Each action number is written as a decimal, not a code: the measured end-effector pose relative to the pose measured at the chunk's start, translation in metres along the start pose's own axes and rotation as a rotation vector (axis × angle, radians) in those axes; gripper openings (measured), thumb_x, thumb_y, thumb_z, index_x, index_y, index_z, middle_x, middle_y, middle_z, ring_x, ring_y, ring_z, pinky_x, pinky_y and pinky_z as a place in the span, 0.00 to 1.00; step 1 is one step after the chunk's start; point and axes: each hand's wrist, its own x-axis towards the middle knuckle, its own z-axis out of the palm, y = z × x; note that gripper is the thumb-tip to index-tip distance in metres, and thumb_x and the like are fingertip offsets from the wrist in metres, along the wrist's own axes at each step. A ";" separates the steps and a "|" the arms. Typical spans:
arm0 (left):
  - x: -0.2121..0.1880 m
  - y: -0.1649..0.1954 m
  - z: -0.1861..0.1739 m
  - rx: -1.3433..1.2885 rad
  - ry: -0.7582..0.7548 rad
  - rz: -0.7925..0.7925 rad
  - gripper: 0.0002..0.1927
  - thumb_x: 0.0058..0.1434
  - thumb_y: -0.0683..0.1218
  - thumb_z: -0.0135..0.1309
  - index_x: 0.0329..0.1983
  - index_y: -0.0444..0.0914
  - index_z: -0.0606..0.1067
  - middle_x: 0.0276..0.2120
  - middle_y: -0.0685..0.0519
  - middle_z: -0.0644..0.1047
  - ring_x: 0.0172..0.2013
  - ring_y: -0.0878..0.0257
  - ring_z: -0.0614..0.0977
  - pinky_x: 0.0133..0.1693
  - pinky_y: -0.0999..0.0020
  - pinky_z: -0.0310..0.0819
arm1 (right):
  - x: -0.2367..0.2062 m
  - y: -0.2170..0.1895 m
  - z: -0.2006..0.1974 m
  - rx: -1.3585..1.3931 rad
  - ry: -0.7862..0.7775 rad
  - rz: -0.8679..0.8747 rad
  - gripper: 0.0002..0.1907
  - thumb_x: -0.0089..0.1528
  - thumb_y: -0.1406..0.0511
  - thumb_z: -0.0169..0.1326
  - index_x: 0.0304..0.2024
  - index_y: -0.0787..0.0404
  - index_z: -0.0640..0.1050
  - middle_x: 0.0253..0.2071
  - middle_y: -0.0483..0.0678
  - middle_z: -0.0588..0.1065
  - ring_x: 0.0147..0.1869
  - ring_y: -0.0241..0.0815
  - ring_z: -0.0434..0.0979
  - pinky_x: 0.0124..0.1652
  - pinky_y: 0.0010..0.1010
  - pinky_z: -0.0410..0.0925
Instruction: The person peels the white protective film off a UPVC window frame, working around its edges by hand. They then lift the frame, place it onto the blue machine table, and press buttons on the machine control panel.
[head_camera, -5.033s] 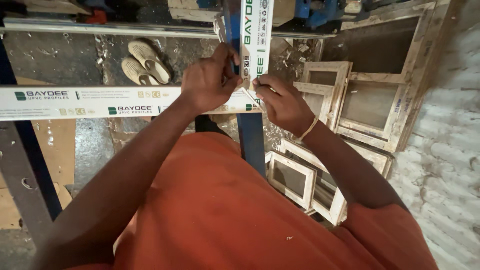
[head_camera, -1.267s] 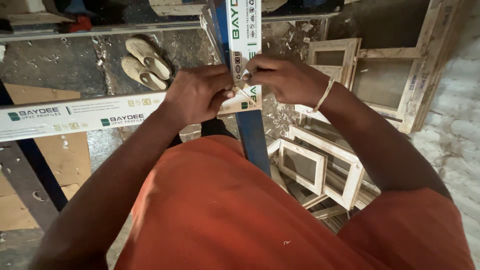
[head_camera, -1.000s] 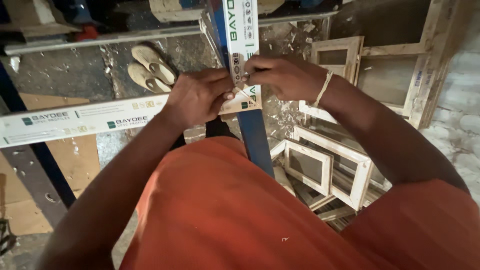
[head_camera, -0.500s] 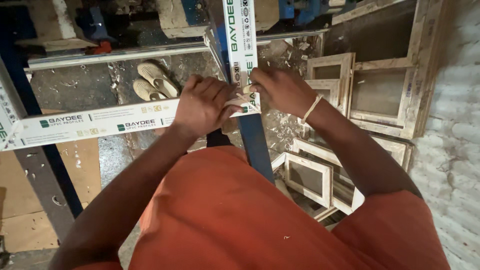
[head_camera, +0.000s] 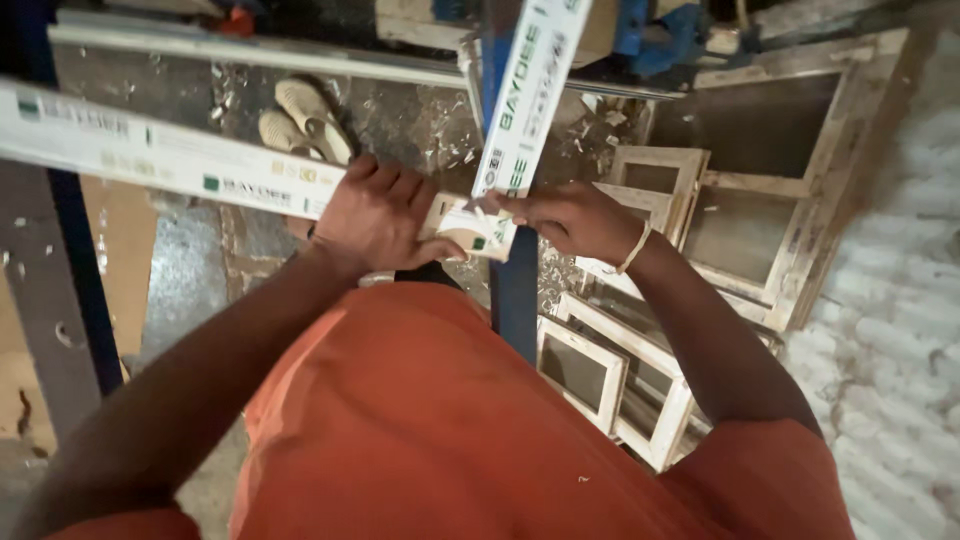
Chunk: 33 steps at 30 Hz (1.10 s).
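The left hand (head_camera: 378, 212) is gripping the long white plastic window profile (head_camera: 180, 160) near its cut end, fingers curled over its top face and thumb reaching under. The right hand (head_camera: 568, 218) is pinching the corner where that profile is meeting a second white profile strip (head_camera: 528, 90), which is running away from the person towards the top of the view; a pale band is sitting on this wrist. Both strips are wearing white protective film with green lettering, and they are forming an L-shaped joint just above the orange-shirted lap. Compared with half a second ago, the long profile is tilting higher at its far left end, and the upright strip is leaning more to the right. A pair of beige sandals (head_camera: 303, 120) is lying on the shavings-strewn floor beyond, and pale wooden window frames (head_camera: 760, 190) are leaning at the right.
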 end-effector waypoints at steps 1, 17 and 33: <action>-0.006 -0.002 -0.003 0.003 -0.011 0.020 0.41 0.62 0.78 0.43 0.40 0.36 0.79 0.33 0.47 0.81 0.36 0.53 0.81 0.46 0.57 0.72 | 0.004 -0.003 0.002 0.000 -0.007 -0.051 0.27 0.63 0.73 0.54 0.65 0.50 0.75 0.44 0.48 0.82 0.40 0.46 0.84 0.38 0.36 0.76; -0.011 0.004 -0.005 -0.293 0.056 0.004 0.16 0.65 0.53 0.58 0.49 0.40 0.80 0.47 0.52 0.79 0.53 0.58 0.77 0.53 0.61 0.66 | 0.016 -0.054 0.002 -0.352 0.026 0.017 0.29 0.63 0.72 0.53 0.67 0.54 0.75 0.42 0.52 0.77 0.36 0.52 0.80 0.34 0.38 0.74; 0.008 -0.002 0.003 -0.547 0.125 0.051 0.22 0.59 0.41 0.63 0.58 0.40 0.77 0.41 0.52 0.80 0.46 0.58 0.81 0.51 0.60 0.71 | 0.015 -0.055 0.013 -0.223 0.261 0.120 0.16 0.63 0.73 0.59 0.52 0.58 0.81 0.39 0.51 0.75 0.41 0.49 0.79 0.40 0.38 0.72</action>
